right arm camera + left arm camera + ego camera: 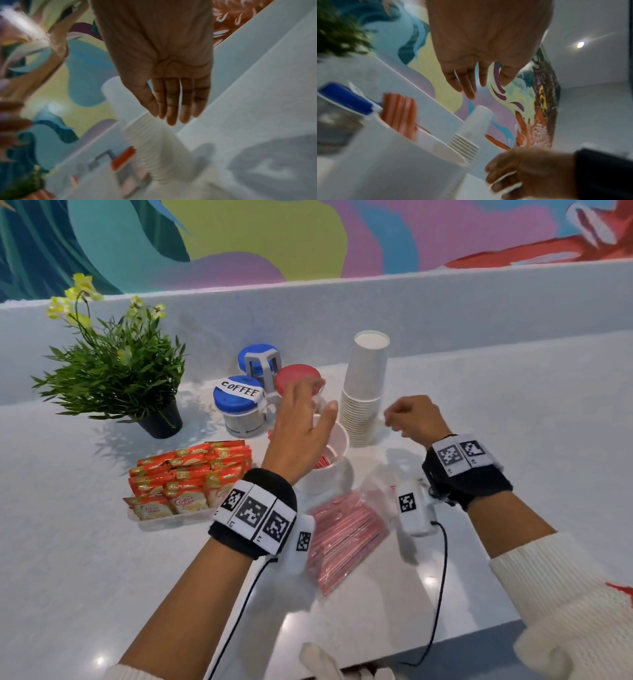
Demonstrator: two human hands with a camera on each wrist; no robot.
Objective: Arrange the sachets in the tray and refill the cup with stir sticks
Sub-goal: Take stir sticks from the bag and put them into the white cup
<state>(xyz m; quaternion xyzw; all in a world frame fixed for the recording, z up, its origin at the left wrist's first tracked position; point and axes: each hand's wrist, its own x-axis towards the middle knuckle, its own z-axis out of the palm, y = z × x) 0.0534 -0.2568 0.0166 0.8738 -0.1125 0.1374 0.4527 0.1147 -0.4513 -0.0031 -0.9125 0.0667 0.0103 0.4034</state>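
Observation:
A white cup [337, 474] stands mid-counter with a few red stir sticks [323, 459] inside it; the left wrist view shows the same cup [399, 165] and sticks [399, 115]. My left hand [308, 412] hovers above the cup with its fingers spread and holds nothing. My right hand [407, 416] hangs right of the cup, beside the stacked paper cups, with relaxed fingers [171, 108] and nothing visible in them. A clear bag of red stir sticks [346, 537] lies in front of the cup. Orange creamer sachets [188, 474] stand in rows in a clear tray [164, 524] to the left.
A potted plant [116, 371] stands at the back left. Blue-lidded jars, one labelled COFFEE [239, 402], and a red-lidded jar [298, 376] sit behind the cup. A tall stack of paper cups [364, 392] rises at its right. The counter edge [479, 635] runs at the front right.

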